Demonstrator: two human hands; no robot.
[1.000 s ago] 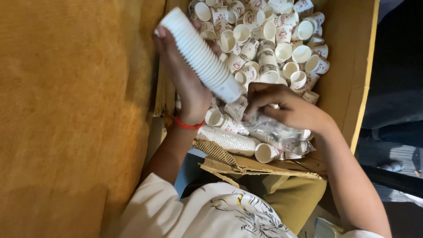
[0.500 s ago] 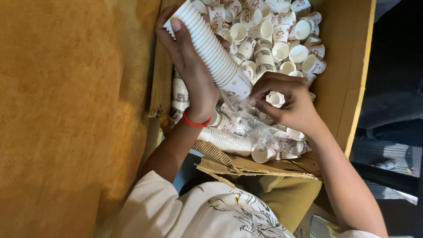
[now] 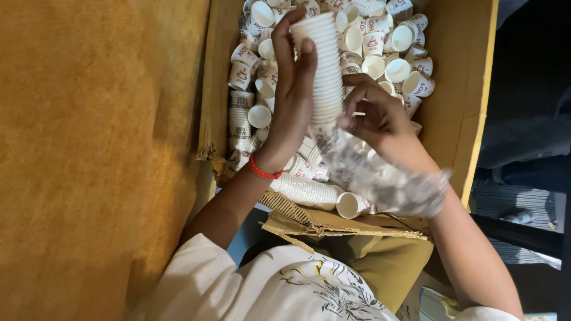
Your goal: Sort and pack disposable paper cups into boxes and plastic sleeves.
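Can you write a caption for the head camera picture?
Left hand holds a cup stack over a box; right hand pinches its wrapper.

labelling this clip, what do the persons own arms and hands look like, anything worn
Both hands are bare, no gloves or rings that can be made out. The left hand has a thin red band around its wrist. Both forearms are uncovered; short white sleeves begin near the elbows, part of a white top with a dark line drawing on the front. The right hand shows no wristband.
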